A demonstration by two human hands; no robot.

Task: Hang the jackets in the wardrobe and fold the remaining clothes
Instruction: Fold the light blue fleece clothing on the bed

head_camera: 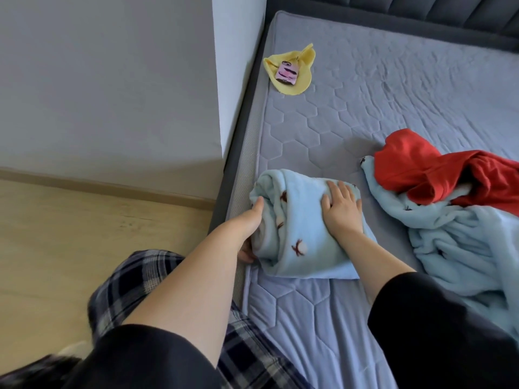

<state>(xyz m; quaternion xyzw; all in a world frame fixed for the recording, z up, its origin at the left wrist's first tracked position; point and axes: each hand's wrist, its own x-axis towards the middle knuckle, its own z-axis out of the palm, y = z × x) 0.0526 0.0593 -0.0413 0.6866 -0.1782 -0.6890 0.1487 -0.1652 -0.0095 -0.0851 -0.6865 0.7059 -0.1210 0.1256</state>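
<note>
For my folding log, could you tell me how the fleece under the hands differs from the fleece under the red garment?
The folded fleece is a compact bundle; the loose fleece lies spread and crumpled. The folded fleece has the right hand flat on top and the left hand gripping its side; the loose fleece carries the red garment. Both are pale blue with dark motifs.
</note>
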